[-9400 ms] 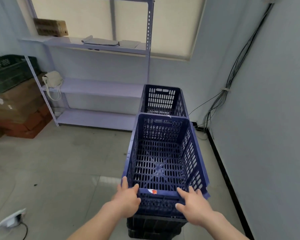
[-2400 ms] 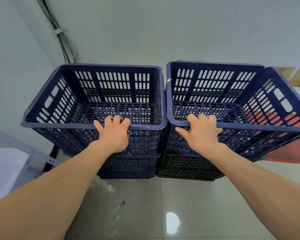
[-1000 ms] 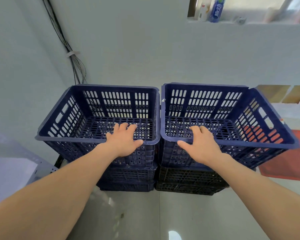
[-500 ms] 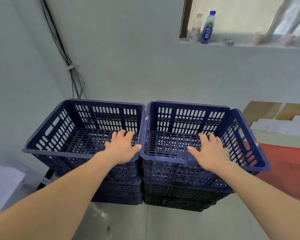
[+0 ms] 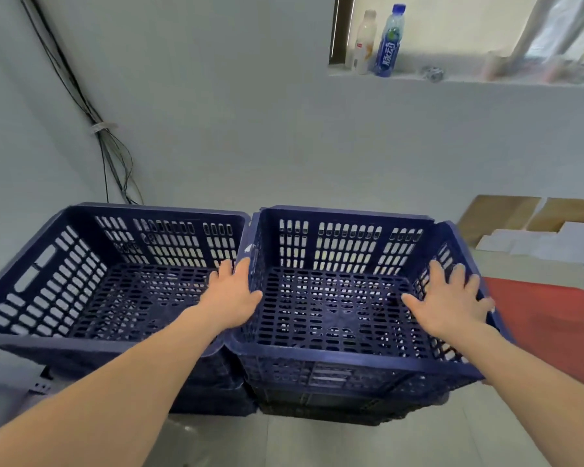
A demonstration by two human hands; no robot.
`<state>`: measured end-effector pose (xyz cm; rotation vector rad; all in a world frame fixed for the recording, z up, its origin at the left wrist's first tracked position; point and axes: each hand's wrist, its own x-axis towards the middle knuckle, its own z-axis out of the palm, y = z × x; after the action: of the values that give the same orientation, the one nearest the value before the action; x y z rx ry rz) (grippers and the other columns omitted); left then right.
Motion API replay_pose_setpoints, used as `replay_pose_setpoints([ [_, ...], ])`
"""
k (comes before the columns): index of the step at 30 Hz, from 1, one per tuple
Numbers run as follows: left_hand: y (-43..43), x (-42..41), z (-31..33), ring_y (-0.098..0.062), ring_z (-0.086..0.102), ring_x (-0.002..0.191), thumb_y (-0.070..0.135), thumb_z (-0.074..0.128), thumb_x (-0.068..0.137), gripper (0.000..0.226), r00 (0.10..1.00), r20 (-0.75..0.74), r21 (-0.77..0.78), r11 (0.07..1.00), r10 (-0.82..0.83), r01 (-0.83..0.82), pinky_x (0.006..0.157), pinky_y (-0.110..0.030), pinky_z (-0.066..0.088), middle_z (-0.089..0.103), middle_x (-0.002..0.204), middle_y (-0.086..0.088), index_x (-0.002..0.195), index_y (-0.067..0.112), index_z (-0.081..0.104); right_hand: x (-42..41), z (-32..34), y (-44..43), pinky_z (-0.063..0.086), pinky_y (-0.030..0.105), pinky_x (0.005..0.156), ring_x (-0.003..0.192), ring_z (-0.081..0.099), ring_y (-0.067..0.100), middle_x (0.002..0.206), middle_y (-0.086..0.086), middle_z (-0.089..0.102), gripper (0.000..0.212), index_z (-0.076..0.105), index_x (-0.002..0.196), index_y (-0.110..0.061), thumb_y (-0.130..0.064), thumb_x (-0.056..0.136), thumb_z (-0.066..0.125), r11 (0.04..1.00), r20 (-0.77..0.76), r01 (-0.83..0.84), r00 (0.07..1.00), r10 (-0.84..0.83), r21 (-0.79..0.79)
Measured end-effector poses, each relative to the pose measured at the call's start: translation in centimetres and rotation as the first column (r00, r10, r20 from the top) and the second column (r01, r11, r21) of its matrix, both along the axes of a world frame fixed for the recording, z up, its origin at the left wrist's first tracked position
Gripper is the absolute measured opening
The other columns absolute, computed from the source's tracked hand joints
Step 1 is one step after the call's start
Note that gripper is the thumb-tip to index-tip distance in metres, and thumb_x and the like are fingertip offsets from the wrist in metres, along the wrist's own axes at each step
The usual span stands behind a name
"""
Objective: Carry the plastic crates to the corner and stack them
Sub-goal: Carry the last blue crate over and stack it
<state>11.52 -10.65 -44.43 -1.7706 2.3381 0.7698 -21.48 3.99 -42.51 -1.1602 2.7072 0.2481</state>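
Two stacks of dark blue slotted plastic crates stand side by side against the wall in the corner. The left top crate (image 5: 81,291) and the right top crate (image 5: 344,358) are empty and touch along one side. My left hand (image 5: 231,298) rests on the right crate's left rim, where the two crates meet, thumb inside. My right hand (image 5: 450,306) lies with spread fingers on that crate's right rim. Lower crates (image 5: 317,404) show beneath, mostly hidden.
Loose cables (image 5: 105,146) run down the wall at the corner behind the left stack. Two bottles (image 5: 388,38) stand on a high sill. A red mat (image 5: 553,325) and flat cardboard pieces (image 5: 499,214) lie on the floor to the right. A white shelf edge (image 5: 7,382) is at lower left.
Both hands left the crates' front rims and moved onto the two side rims of the right top crate. The view has come closer to the stacks.
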Motion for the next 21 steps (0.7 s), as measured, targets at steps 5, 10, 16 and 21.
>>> replay_pose_setpoints([
  [5,0.7,-2.2,-1.6,-0.04,0.007,0.154,0.026,0.049,0.106,0.079,0.997,0.047,0.014,0.998,0.063,-0.063,0.118,-0.048,0.031,-0.015,0.168,-0.01,0.162,0.02,-0.008,-3.7,-1.4,-0.5,0.02,0.07,0.117,0.156,-0.001,0.047,0.172,0.016,-0.008,0.101,-0.004,0.165,-0.026,-0.074,0.094,0.049,0.999,0.015,0.014,1.0,-0.015,0.043],
  [10,2.2,-2.8,-2.9,-0.043,0.022,0.147,0.01,0.049,0.103,0.082,0.984,0.156,-0.111,0.992,0.081,-0.064,0.099,-0.041,0.045,-0.017,0.167,-0.013,0.162,0.019,-0.007,-6.3,-2.9,0.0,0.031,0.064,0.115,0.155,0.009,0.046,0.172,0.016,-0.008,0.104,-0.002,0.165,-0.024,-0.068,0.092,0.057,0.999,0.011,0.007,1.0,-0.008,0.046],
  [16,3.3,-3.1,-3.4,-0.04,0.041,0.135,0.007,0.053,0.097,0.09,0.954,0.276,-0.253,0.966,0.12,-0.048,0.071,-0.034,0.044,-0.016,0.167,-0.01,0.161,0.02,-0.008,-6.6,-3.7,0.2,0.04,0.052,0.109,0.146,0.026,0.046,0.169,0.023,-0.006,0.108,0.001,0.164,-0.028,-0.075,0.084,0.057,0.997,-0.066,-0.07,0.995,0.072,0.028],
  [21,3.4,-3.2,-3.5,-0.038,0.046,0.13,0.008,0.054,0.097,0.091,0.943,0.308,-0.279,0.96,0.124,-0.035,0.069,-0.034,0.047,-0.017,0.167,-0.011,0.161,0.02,-0.009,-6.6,-3.5,0.1,0.042,0.051,0.108,0.145,0.029,0.046,0.168,0.025,-0.006,0.109,0.003,0.163,-0.033,-0.08,0.08,0.058,0.995,-0.079,-0.095,0.992,0.098,0.038],
])
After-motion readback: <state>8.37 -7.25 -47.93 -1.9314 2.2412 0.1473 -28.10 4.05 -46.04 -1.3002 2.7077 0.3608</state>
